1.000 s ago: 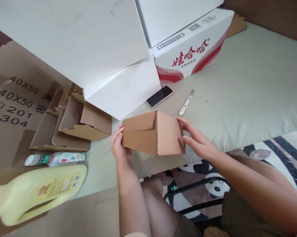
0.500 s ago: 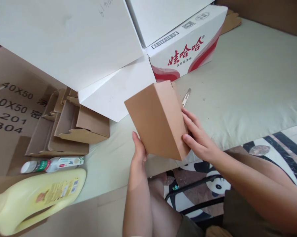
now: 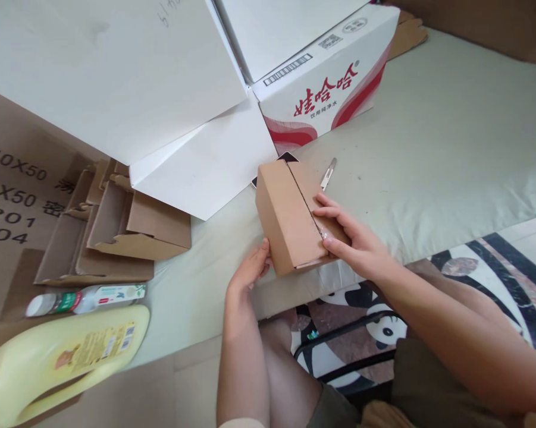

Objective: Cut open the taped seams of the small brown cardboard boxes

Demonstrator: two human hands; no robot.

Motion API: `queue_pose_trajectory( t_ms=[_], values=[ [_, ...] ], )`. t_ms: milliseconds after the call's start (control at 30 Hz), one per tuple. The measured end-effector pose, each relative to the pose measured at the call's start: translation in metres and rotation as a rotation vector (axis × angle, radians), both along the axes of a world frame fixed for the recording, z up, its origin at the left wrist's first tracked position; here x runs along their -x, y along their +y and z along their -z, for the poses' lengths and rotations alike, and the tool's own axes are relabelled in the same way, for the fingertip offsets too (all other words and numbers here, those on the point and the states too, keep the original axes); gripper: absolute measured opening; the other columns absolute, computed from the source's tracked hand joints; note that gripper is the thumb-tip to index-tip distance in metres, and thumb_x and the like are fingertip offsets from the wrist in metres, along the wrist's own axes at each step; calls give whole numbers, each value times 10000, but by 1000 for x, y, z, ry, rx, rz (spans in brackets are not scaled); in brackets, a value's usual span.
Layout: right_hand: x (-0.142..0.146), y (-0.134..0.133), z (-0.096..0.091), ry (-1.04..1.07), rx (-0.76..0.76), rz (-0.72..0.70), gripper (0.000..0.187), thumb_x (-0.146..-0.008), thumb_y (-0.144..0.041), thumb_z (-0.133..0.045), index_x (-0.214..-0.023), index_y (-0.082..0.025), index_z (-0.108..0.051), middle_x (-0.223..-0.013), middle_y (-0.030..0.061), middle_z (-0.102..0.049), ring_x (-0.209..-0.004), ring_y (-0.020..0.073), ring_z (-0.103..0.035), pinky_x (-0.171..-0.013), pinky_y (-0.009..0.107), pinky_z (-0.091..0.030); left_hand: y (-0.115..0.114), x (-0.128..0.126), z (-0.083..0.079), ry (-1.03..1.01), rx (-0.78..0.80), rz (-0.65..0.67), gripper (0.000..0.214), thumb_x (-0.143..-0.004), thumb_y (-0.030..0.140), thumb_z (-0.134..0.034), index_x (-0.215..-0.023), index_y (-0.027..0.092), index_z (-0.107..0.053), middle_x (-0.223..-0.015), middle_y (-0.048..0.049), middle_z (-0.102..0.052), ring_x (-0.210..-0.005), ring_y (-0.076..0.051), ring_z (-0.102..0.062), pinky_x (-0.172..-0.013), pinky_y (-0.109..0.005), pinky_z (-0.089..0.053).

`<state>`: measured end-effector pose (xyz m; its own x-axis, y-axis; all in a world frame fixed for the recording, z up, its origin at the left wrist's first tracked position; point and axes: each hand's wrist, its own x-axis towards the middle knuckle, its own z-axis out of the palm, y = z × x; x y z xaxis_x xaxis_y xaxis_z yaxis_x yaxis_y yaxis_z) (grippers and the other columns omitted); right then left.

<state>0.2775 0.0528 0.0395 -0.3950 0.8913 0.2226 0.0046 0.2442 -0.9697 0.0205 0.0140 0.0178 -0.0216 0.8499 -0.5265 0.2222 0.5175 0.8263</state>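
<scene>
A small brown cardboard box [image 3: 285, 220] rests on the pale green surface [image 3: 437, 148] near its front edge. My left hand [image 3: 250, 270] touches the box's near left corner with curled fingers. My right hand [image 3: 348, 238] lies flat on the box's top flaps along the seam, fingers stretched out. A dark phone [image 3: 287, 157] peeks out behind the box. A utility knife [image 3: 328, 173] lies just beyond the box's right side.
Large white cartons [image 3: 116, 77] and a red-and-white printed carton [image 3: 325, 95] stand behind. Flattened brown box blanks [image 3: 116, 232] lie left. A small bottle [image 3: 84, 297] and a yellow jug [image 3: 58, 356] lie at lower left. A panda-print seat [image 3: 361, 333] is below.
The box was turned up on edge between both hands, then laid back down with its flap seam on top. My right hand moved onto the top; the left hand slid to the corner.
</scene>
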Motion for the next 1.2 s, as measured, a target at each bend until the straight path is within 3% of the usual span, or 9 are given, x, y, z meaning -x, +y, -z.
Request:
queue_pose_trajectory(
  t_ms=[100, 167, 233, 300, 400, 600, 800, 1000, 1200],
  values=[
    [1, -1, -1, -49, -100, -41, 467, -927, -417, -605, -1377, -298, -573, -1633, 85, -346, -1517, 302, -307, -1227, 564, -289, -3, -4, -5, 176, -336, -244, 621, -713, 764, -660, -722, 144, -672, -689, -95, -664, -526, -131, -538, -467, -240, -396],
    [3, -2, -3, -96, -152, -78, 499, -932, -414, -594, -1416, -300, -553, -1626, 87, -359, -1510, 303, -323, -1227, 560, -296, -10, -16, -14, 246, -794, -475, 487, -772, 630, -698, -1001, 199, -698, -1030, -106, -716, -965, -229, -675, -803, -333, -549],
    [5, -3, -4, -122, -184, -115, 526, -937, -413, -587, -1447, -300, -526, -1625, 84, -359, -1510, 297, -325, -1232, 549, -295, -18, -32, -23, 271, -1138, -339, 437, -888, 585, -548, -1141, 251, -672, -1243, -96, -664, -1298, -278, -550, -1088, -468, -439],
    [7, -5, -4, -118, -204, -138, 540, -940, -408, -582, -1462, -292, -506, -1624, 91, -359, -1513, 290, -320, -1234, 542, -294, -24, -46, -27, 411, -1208, -43, 358, -927, 491, -514, -1148, 257, -671, -1262, -87, -649, -1350, -281, -503, -1180, -521, -330],
    [9, -7, -5, -107, -233, -182, 569, -928, -415, -604, -1461, -252, -492, -1619, 131, -357, -1517, 292, -312, -1226, 538, -309, -28, -54, -21, 551, -1322, -67, 342, -914, 457, -534, -1168, 243, -615, -1251, -93, -617, -1250, -265, -567, -1201, -555, -283],
    [11, -10, -3, -162, -267, -241, 615, -880, -431, -661, -1430, -225, -480, -1619, 164, -333, -1505, 312, -333, -1187, 534, -377, -30, -44, 1, 471, -1310, -269, 533, -817, 535, -663, -1241, 253, -506, -1305, -126, -546, -1310, -291, -524, -1131, -521, -389],
    [14, -18, -4, -162, -299, -99, 588, -865, -456, -650, -1381, -233, -477, -1561, 179, -405, -1455, 325, -408, -1142, 554, -424, -40, -61, -11, 421, -1209, -589, 455, -851, 519, -653, -1174, 227, -520, -1180, -113, -636, -1079, -229, -669, -943, -393, -542],
    [10, -22, -8, -223, -420, 105, 360, -899, -345, -580, -1240, -232, -553, -1426, 161, -581, -1298, 300, -585, -1009, 487, -541, -52, -76, -22, 574, -1107, -539, 270, -933, 388, -581, -1101, 183, -634, -1053, -91, -693, -965, -196, -691, -839, -330, -565],
    [6, -17, -15, -277, -398, 161, 329, -835, -222, -574, -1162, -247, -592, -1357, 107, -638, -1207, 277, -639, -963, 446, -562, -38, -88, -32, 516, -861, -471, 480, -856, 489, -652, -1240, 210, -585, -1227, -113, -608, -1057, -205, -623, -813, -284, -546]
  ],
)
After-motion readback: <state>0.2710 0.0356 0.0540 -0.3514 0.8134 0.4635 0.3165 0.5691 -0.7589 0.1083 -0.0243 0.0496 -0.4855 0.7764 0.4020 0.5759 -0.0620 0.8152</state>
